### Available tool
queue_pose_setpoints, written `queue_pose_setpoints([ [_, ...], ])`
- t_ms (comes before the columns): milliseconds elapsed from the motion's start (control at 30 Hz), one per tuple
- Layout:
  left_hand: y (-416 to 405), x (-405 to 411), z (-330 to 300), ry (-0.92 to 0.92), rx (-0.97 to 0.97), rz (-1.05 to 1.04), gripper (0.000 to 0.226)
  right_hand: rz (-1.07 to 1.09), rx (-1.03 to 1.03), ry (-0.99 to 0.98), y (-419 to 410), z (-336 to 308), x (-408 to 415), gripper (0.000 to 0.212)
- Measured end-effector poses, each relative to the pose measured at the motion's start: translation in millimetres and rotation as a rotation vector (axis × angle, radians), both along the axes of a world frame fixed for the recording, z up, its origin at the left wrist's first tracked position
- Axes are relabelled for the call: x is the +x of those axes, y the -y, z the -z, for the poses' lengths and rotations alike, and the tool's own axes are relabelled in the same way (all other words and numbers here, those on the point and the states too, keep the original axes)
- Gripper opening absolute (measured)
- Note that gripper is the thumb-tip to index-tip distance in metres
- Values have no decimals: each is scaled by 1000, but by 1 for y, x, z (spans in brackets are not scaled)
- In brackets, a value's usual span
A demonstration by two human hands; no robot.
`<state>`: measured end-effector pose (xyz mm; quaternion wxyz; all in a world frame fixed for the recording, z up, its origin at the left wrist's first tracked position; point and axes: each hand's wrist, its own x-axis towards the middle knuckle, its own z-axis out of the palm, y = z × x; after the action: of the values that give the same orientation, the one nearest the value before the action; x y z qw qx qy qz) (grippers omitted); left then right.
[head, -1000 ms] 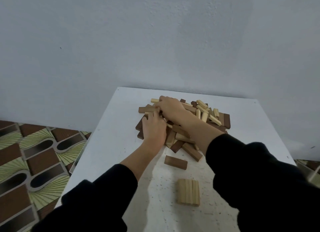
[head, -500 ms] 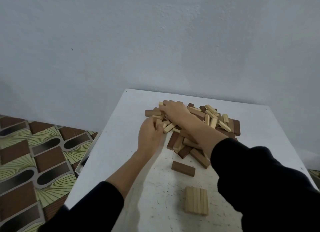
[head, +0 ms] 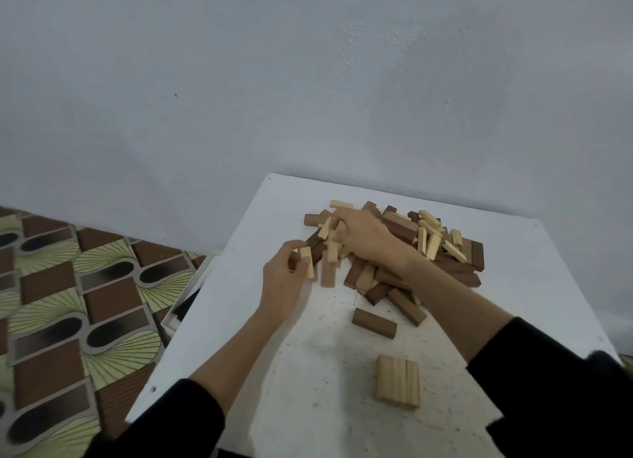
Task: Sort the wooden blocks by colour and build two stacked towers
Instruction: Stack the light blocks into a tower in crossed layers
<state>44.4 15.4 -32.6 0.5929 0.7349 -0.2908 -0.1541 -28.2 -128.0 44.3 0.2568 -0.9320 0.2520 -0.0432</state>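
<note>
On the white table (head: 239, 337), only one pale layer (head: 398, 386) sits at six o'clock; left hand (head: 283, 281) pinches a pale block (head: 307, 262), right hand (head: 363, 235) grips several from the mixed pile (head: 445, 252) at twelve.

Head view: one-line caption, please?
Left hand pinches a light block; right hand digs into the mixed pile.

Jumbled pale-and-brown block pile (head: 411, 252) mid-table

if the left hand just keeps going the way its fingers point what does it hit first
Probably the near-left edge of the mixed block pile, just past the light block the left hand pinches; depth is hard to judge from this one view.
</note>
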Motion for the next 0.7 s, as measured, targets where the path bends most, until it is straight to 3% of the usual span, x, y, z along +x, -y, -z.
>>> queue_pose_setpoints([
  [67, -12, -1, 3, -24, 32, 29, 24, -46, 120, -86, -19, 4, -11, 13],
  [233, -45, -9, 14, 118, 170, 115, 14, -37, 130, -231, -63, 35, -18, 10],
  [400, -59, -8, 21, 314, 315, 194, 19, 95, 34, -186, -92, 53, -16, 17],
  [533, -67, -7, 25, 266, 318, 179, 24, 225, 170, 8, -99, 53, -18, 44],
  [600, -71, -7, 23, 237, 296, 227, 32, 274, 209, 43, -100, 49, -21, 32],
  [700, -74, -1, 22, 266, 396, 448, 70, 288, 169, -24, -99, 49, -26, 32],
])
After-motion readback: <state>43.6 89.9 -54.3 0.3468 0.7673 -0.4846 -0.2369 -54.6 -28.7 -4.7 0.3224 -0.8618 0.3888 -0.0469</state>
